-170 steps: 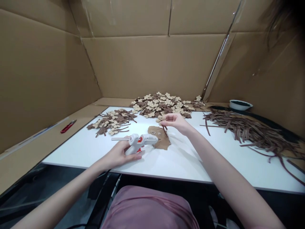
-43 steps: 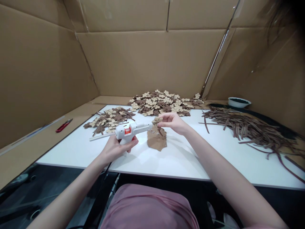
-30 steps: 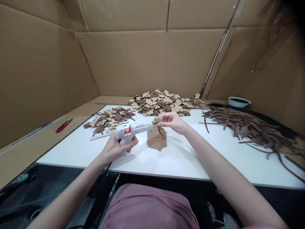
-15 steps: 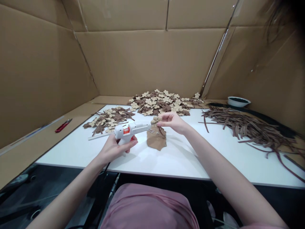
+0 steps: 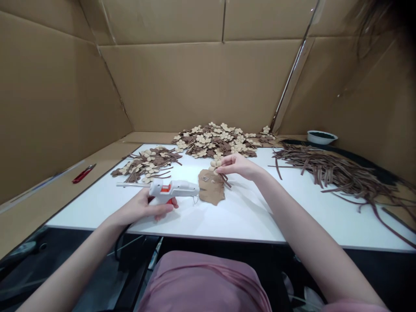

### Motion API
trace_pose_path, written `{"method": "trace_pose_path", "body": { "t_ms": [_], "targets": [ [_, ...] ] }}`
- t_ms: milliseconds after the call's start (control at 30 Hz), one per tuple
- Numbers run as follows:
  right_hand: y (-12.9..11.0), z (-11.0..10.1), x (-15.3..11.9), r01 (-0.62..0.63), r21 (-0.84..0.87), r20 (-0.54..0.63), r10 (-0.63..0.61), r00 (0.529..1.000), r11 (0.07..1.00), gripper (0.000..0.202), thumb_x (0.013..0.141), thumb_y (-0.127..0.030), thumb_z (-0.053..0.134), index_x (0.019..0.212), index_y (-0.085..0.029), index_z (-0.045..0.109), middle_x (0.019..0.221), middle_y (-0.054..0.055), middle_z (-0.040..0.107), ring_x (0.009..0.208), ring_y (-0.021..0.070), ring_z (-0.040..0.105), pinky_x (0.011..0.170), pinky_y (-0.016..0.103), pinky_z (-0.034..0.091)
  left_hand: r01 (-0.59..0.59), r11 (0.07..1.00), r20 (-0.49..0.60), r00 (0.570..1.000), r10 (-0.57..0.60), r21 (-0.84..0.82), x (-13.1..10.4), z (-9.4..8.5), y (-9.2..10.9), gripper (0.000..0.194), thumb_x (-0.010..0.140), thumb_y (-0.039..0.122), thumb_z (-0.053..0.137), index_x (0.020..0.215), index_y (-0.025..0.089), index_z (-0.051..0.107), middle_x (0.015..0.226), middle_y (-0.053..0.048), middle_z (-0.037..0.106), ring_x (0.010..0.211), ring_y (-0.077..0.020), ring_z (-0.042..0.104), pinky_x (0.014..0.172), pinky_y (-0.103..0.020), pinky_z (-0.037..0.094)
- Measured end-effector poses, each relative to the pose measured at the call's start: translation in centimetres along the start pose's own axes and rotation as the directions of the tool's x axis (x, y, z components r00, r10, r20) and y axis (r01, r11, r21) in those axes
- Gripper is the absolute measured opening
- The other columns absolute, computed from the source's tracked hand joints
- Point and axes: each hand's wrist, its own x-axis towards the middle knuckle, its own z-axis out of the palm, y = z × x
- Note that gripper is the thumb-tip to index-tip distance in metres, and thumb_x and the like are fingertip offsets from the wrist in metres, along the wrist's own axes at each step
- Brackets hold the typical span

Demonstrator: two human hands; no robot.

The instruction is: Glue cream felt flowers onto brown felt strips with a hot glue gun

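Observation:
My left hand [image 5: 152,204] is wrapped round the grip of a white glue gun [image 5: 177,189] with an orange trigger, a glue stick jutting from its back end. The gun's nozzle points right, just left of a ragged brown scrap [image 5: 211,190] lying on the white board. Above the scrap's upper right edge, my right hand [image 5: 238,166] pinches a beige flower [image 5: 215,164] with brown strips [image 5: 225,180] hanging from it. A small whitish patch [image 5: 205,178], perhaps glue, shows on the scrap. Whether the flower touches the scrap I cannot tell.
Beige and brown flower cutouts [image 5: 214,139] are heaped at the back. Flowers with strips [image 5: 147,164] lie at left, loose brown strips [image 5: 331,169] at right. A white bowl [image 5: 321,138] stands at back right, a red cutter [image 5: 83,174] at far left. Cardboard walls [image 5: 201,86] enclose the board.
My left hand has drawn the glue gun down and to the left, away from the flower. My right hand still pinches the flower, its strips now swung out to the right.

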Motion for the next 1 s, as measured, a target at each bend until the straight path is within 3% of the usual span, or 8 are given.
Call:
{"method": "trace_pose_path", "body": {
  "t_ms": [200,300,467,767,1000],
  "targets": [
    [0.1,-0.2,0.1,-0.02,0.005,-0.003,0.02,1.0,1.0,0.035,0.06,-0.045,0.08,0.071,-0.014,0.068,0.065,0.001,0.058,0.062,0.0127,0.05,0.059,0.029,0.037,0.02,1.0,0.073,0.997,-0.021,0.01,0.2,0.1,-0.2,0.029,0.078,0.041,0.07,0.089,0.014,0.068,0.083,-0.006,0.068,0.058,-0.0121,0.056,0.058,-0.023,0.049],
    [0.1,-0.3,0.1,-0.018,-0.014,-0.014,0.018,1.0,1.0,0.035,0.06,-0.045,0.08,0.068,-0.015,0.066,0.062,-0.001,0.056,0.059,0.0118,0.048,0.057,0.029,0.035,-0.007,0.999,0.049,0.999,0.004,0.047,0.8,0.8,0.1,0.03,0.078,0.043,0.069,0.089,0.015,0.069,0.083,-0.006,0.069,0.062,-0.0149,0.059,0.059,-0.024,0.05],
    [0.1,-0.8,0.3,-0.029,-0.038,0.002,0.029,1.0,0.999,0.032,0.06,-0.044,0.08,0.068,-0.015,0.067,0.064,0.0,0.057,0.06,0.012,0.049,0.058,0.028,0.036,-0.054,0.989,-0.004,0.998,0.055,0.14,1.6,1.7,0.8,0.031,0.076,0.044,0.069,0.089,0.016,0.071,0.094,-0.007,0.073,0.087,-0.023,0.066,0.08,-0.029,0.051],
    [1.3,-3.2,0.0,-0.079,-0.025,-0.025,0.079,0.997,0.997,0.032,0.058,-0.042,0.082,0.074,-0.015,0.073,0.068,0.002,0.064,0.065,0.0136,0.055,0.061,0.028,0.041,-0.097,0.986,-0.017,0.995,0.101,0.138,3.5,4.4,2.0,0.036,0.077,0.046,0.065,0.091,0.013,0.07,0.095,-0.008,0.072,0.091,-0.0249,0.065,0.085,-0.031,0.049],
    [1.3,-2.9,-0.3,-0.093,-0.023,-0.086,0.091,0.992,0.995,0.035,0.057,-0.041,0.083,0.079,-0.014,0.076,0.071,0.003,0.067,0.066,0.0145,0.057,0.062,0.028,0.043,-0.09,0.99,0.03,0.996,0.088,0.109,4.4,4.9,2.2,0.044,0.075,0.047,0.068,0.103,0.013,0.069,0.109,-0.01,0.071,0.101,-0.0269,0.065,0.091,-0.033,0.049]
  ]
}}
